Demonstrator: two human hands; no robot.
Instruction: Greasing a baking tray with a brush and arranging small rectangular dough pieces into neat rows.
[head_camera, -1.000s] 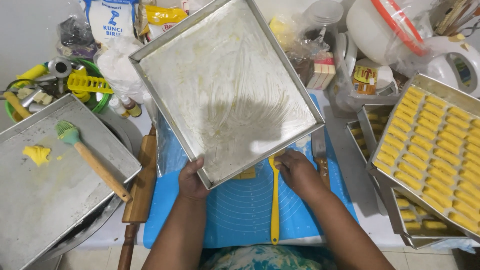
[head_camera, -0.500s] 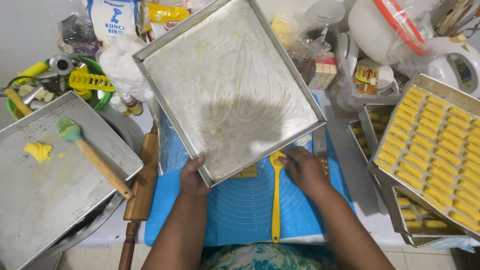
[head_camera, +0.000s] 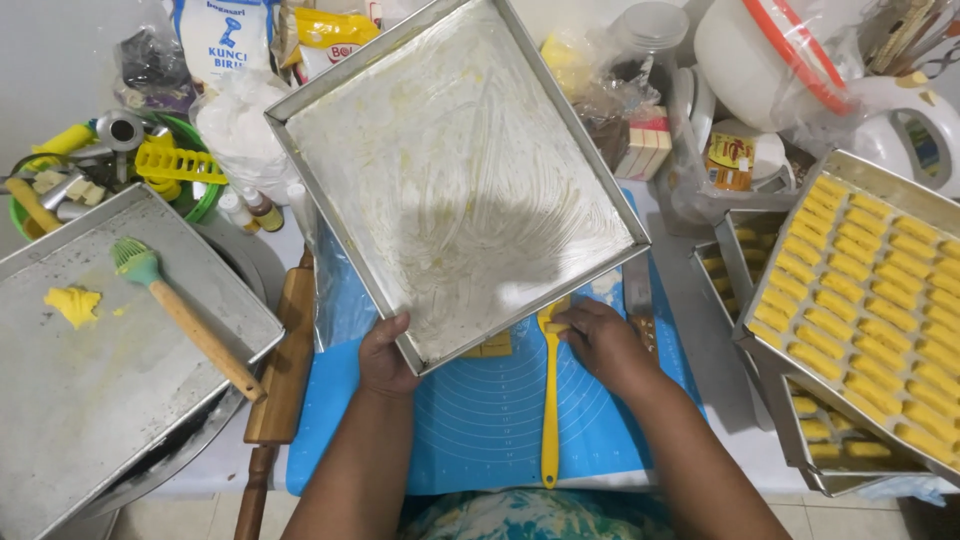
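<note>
Since the frame a second ago the right hand (head_camera: 605, 345) has slid leftward from the tray's near edge to the head of the yellow spatula (head_camera: 549, 400), and the greased baking tray (head_camera: 455, 175) has tipped a little further toward the upper middle of the frame. The left hand (head_camera: 385, 360) keeps its grip closed on the tray's near corner, thumb over the rim; the right hand's fingers curl around small yellow dough pieces (head_camera: 557, 325) at the spatula head, though whether they pinch one I cannot tell. The tray, centre frame, rests tilted on the blue silicone mat (head_camera: 480, 420), held by one corner only. The risk, as I judge it, is that with a slick, buttered rim and single-handed support it could slip or swing, pushing the clutter at the upper right or knocking the filled cookie tray (head_camera: 870, 270) at the right edge. Dough pieces could also be crushed under the tray's lower edge.
</note>
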